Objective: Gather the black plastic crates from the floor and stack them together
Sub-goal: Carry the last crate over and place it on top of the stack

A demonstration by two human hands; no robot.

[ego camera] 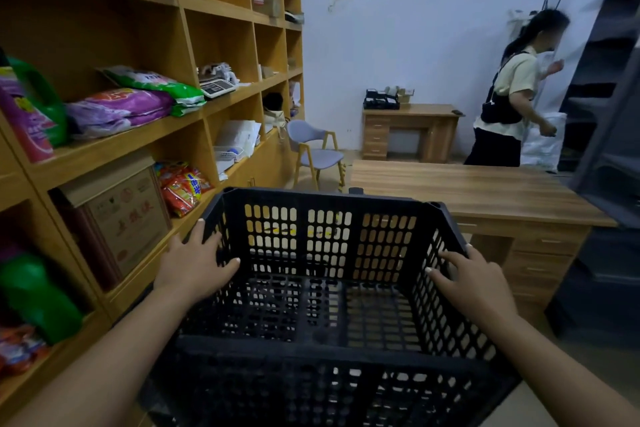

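A black plastic crate (pixel 325 350) with perforated walls and an open top fills the lower middle of the head view, held up in front of me. My left hand (pixel 194 265) grips its left wall, fingers curled over the rim. My right hand (pixel 471 282) grips the right wall the same way. The crate is empty. Its underside is hidden, and no other crate is clearly in view.
Wooden shelves (pixel 194 114) with detergent bags, bottles and boxes run along the left. A wooden desk (pixel 485 191) stands ahead on the right, with a dark shelf unit (pixel 609 135) beside it. A grey chair (pixel 315 152), a small desk and another person (pixel 509 97) are farther back.
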